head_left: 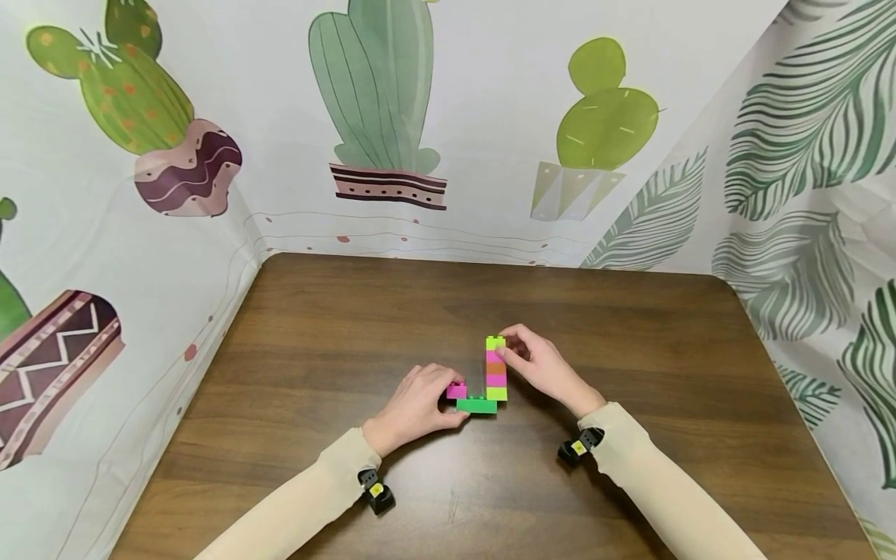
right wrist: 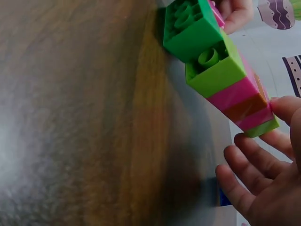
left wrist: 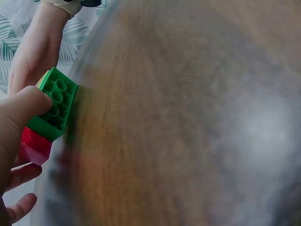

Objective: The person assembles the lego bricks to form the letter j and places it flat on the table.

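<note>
My left hand (head_left: 418, 400) grips a green toy building brick (head_left: 476, 406) and the pink brick (head_left: 456, 391) on its left end. In the left wrist view the thumb presses the green brick's hollow underside (left wrist: 57, 98). My right hand (head_left: 546, 367) pinches the upper part of a brick tower between thumb and fingers. The tower has a lime brick (head_left: 496, 394) at the bottom, pink bricks around an orange brick (head_left: 495, 369), and lime on top. In the right wrist view the lime bottom brick (right wrist: 216, 70) adjoins the green brick (right wrist: 190, 28), its underside showing.
Both hands are over a brown wooden table (head_left: 336, 327). A cactus-patterned cloth (head_left: 483, 140) hangs behind and along the sides. Beyond the right fingers, a small blue thing (right wrist: 224, 198) is partly hidden in the right wrist view.
</note>
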`<action>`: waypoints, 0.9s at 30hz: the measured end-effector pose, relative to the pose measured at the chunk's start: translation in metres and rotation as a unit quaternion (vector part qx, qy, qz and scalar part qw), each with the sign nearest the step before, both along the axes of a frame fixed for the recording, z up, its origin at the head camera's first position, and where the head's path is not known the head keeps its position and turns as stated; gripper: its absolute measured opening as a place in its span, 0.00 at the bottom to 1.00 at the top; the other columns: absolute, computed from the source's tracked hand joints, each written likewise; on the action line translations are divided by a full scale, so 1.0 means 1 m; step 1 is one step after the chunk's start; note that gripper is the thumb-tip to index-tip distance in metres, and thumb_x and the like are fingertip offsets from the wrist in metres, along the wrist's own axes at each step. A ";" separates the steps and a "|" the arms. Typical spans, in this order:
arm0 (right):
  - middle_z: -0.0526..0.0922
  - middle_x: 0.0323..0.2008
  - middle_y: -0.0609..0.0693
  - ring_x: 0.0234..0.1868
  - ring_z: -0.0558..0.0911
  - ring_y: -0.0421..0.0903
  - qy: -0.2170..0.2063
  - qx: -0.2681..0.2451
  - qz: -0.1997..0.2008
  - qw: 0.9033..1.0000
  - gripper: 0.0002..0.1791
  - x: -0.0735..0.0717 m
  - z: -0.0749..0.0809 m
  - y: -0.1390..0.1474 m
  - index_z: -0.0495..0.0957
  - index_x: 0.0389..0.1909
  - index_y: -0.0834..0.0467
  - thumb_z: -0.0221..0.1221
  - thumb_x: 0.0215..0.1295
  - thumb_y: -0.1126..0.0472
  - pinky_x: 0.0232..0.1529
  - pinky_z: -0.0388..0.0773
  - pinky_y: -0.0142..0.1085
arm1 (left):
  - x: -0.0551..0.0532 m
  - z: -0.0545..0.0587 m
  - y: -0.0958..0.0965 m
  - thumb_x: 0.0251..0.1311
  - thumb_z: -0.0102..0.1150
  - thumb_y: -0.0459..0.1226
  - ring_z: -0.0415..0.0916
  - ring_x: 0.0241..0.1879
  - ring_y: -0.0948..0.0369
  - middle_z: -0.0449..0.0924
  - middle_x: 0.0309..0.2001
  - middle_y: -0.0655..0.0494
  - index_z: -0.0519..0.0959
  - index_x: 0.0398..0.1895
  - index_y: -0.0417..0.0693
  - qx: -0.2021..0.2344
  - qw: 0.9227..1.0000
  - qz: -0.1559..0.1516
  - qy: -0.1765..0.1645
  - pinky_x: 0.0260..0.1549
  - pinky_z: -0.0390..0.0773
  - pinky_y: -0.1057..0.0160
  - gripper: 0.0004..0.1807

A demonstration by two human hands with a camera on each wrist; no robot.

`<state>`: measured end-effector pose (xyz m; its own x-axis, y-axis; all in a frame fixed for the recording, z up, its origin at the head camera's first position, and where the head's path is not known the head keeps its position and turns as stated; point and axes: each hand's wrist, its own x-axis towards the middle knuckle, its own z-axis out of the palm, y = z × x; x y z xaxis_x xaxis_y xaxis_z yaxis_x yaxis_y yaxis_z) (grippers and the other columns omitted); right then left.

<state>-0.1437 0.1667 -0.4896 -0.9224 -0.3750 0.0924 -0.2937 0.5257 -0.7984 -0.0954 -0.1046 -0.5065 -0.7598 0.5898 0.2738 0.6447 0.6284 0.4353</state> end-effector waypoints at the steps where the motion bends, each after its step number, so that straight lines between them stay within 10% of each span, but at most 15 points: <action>1: 0.85 0.46 0.52 0.42 0.82 0.46 0.002 0.004 0.003 1.000 0.15 0.000 -0.002 0.001 0.77 0.57 0.59 0.62 0.75 0.58 0.45 0.80 0.39 | 0.000 -0.001 0.000 0.52 0.77 0.51 0.79 0.50 0.60 0.86 0.46 0.59 0.81 0.49 0.51 -0.002 1.000 0.001 0.001 0.46 0.76 0.56 0.25; 11: 0.82 0.41 0.51 0.40 0.79 0.44 0.009 0.068 0.005 0.998 0.17 0.000 -0.006 0.001 0.80 0.57 0.63 0.63 0.74 0.57 0.44 0.80 0.41 | 0.002 -0.002 0.003 0.50 0.75 0.54 0.78 0.47 0.60 0.84 0.43 0.60 0.83 0.45 0.54 -0.014 0.999 0.001 0.037 0.42 0.75 0.56 0.23; 27: 0.81 0.39 0.51 0.37 0.77 0.44 0.002 0.093 0.003 0.996 0.18 0.002 -0.006 0.001 0.81 0.56 0.65 0.64 0.73 0.57 0.40 0.78 0.38 | 0.003 -0.005 0.004 0.54 0.74 0.55 0.76 0.51 0.59 0.84 0.47 0.59 0.83 0.50 0.54 -0.018 1.000 0.007 -0.003 0.46 0.75 0.54 0.24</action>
